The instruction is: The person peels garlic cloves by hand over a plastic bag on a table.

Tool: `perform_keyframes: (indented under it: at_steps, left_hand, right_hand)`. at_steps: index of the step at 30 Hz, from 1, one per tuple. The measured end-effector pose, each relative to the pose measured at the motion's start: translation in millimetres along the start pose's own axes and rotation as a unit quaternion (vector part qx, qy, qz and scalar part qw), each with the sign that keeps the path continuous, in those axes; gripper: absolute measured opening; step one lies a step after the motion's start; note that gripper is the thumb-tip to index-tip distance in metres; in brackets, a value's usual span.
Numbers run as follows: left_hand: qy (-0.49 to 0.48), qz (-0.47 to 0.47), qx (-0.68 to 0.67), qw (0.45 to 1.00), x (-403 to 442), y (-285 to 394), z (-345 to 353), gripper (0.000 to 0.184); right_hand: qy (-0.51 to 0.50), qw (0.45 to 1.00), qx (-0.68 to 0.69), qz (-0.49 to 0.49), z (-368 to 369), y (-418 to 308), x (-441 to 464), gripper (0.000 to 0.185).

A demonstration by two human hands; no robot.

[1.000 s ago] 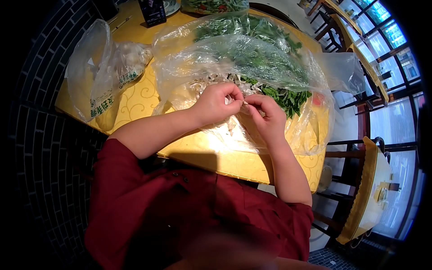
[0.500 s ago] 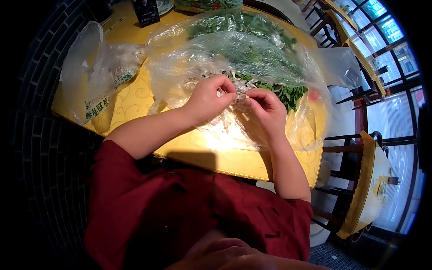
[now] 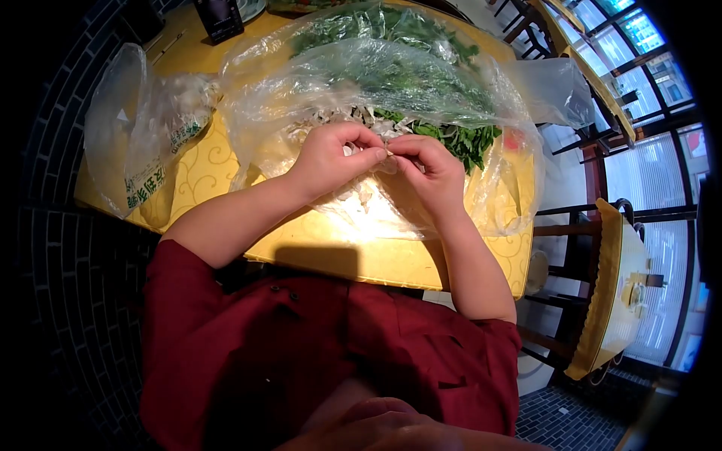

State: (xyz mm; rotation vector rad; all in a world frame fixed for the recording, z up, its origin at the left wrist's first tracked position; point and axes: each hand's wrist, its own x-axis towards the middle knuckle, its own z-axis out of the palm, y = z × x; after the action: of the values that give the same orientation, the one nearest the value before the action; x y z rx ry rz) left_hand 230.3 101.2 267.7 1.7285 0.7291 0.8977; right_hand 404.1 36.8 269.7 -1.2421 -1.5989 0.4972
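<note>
Over the near part of a clear plastic sheet or bag point(image 3: 256, 139), my left hand point(image 3: 335, 156) and my right hand point(image 3: 432, 171) meet fingertip to fingertip. Both are closed in a pinch on a small pale piece point(image 3: 388, 153), mostly hidden by the fingers, its kind unclear. Loose whitish, papery-looking scraps point(image 3: 361, 199) lie in bright light below the hands. Just behind them is a heap of pale and greyish bits point(image 3: 350, 115). Leafy green herbs point(image 3: 462, 143) lie beside my right hand, and more greens point(image 3: 406, 75) show through the plastic farther back.
On the left of the yellow-covered table point(image 3: 316, 263) stands a printed plastic bag point(image 3: 139, 143) with whitish contents. A dark box point(image 3: 218, 19) is at the back left. Another clear bag point(image 3: 553, 90) hangs over the right edge. A chair point(image 3: 571, 263) stands to the right.
My hands have drawn closer, fingertips now touching around the small piece. The whole view has shifted slightly, so the table and bags appear a little farther left and higher.
</note>
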Motion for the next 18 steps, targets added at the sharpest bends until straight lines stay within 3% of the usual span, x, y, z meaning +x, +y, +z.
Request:
perform_keyframes:
  at_steps: [10, 18]
  left_hand:
    - [-0.012, -0.005, 0.021, 1.0, -1, 2, 0, 0.014]
    - [-0.023, -0.016, 0.054, 0.998, -1, 2, -2, 0.013]
  right_hand:
    - [-0.012, 0.983, -0.124, -0.138, -5, -12, 6, 0.021]
    - [-0.015, 0.977, -0.149, -0.155, -6, -10, 6, 0.021]
